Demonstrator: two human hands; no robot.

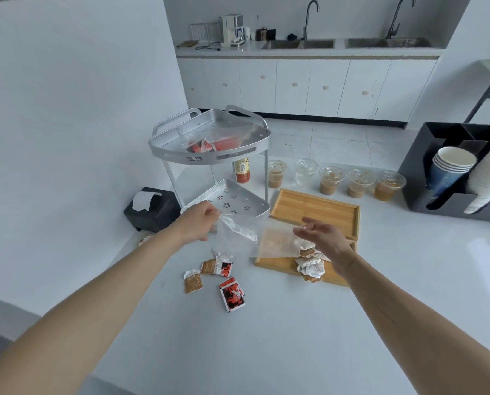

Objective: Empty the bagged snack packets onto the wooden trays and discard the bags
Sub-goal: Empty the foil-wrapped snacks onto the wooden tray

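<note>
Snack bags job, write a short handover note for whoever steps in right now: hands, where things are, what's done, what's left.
Left hand pinches the corner of an empty-looking clear bag, held above the table.
Right hand is open over the near wooden tray, holding nothing.
Done: a pile of packets lies on that tray.
Left: four packets lie loose on the white table, off the tray; far wooden tray holds none; another bag of packets sits on the metal rack's top shelf; bags not yet discarded.

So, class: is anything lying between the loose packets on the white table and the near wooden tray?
Nothing visible: bare table separates the loose red and brown snack packets from the near bamboo tray; the clear plastic bag hangs above.
</note>
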